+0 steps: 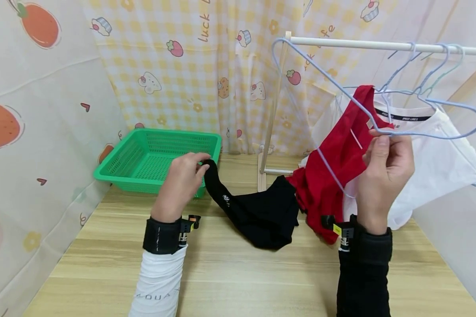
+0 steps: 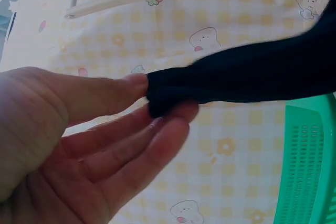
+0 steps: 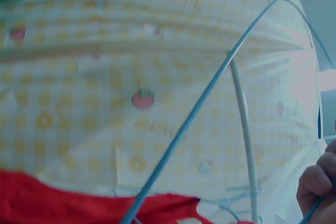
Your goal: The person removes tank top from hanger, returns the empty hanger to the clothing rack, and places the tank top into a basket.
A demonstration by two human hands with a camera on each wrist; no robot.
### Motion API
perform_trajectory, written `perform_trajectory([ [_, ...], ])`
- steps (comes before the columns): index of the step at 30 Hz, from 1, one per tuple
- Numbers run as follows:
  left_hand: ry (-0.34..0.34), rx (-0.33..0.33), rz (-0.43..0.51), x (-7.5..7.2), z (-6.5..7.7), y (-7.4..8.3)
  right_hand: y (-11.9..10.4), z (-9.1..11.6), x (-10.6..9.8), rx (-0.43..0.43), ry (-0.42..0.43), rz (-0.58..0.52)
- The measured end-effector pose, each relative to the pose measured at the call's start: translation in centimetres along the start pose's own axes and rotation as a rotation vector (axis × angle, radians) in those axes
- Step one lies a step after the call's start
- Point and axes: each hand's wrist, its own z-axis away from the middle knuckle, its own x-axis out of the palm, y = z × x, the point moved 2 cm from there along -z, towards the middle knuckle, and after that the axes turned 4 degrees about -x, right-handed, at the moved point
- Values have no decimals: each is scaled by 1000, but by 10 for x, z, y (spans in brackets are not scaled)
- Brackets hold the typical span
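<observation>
My left hand point(image 1: 184, 180) pinches one end of a black garment point(image 1: 262, 215) between thumb and fingers. A small white logo shows on its stretched strip, and the rest lies bunched on the table. In the left wrist view, the thumb presses on the black cloth point(image 2: 236, 74) from one side, the fingertips from the other. Raised at the right, my right hand point(image 1: 386, 171) grips a light blue hanger point(image 1: 333, 79) near the base of its hook. The hanger carries no cloth. In the right wrist view, the hanger's wire point(image 3: 194, 108) runs diagonally past the curled fingers point(image 3: 315, 182).
A green basket point(image 1: 158, 185) stands at the back left of the wooden table point(image 1: 222, 281). At the right, a red sleeveless top point(image 1: 337, 145) and a white shirt point(image 1: 432, 145) hang from a rack's white rail point(image 1: 357, 44). A patterned curtain point(image 1: 190, 105) closes the back.
</observation>
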Motion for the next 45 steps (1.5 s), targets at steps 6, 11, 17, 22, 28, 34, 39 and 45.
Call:
perform_trajectory([
  [6, -52, -18, -2, 1, 1, 0, -3, -6, -8, -35, 59, 367],
  [11, -59, -7, -35, 1, 1, 0, 4, -5, -9, 0, 17, 532],
  [17, -64, -6, -50, -1, 3, 2, 18, -10, 5, 14, -139, 652],
  [22, -88, -17, -49, 1, 4, 2, 25, -33, 30, 21, -300, 723],
  [28, -96, -10, -41, 4, 3, 5, 31, -64, 70, -32, -479, 740],
  [34, -87, 1, -45, 4, 3, 6, 40, -88, 106, -42, -649, 738],
  [39, -109, -6, -45, 4, 3, 8, 51, -103, 128, -40, -739, 779],
  [45, -112, 7, -43, 4, 3, 8, 61, -103, 137, -24, -795, 838],
])
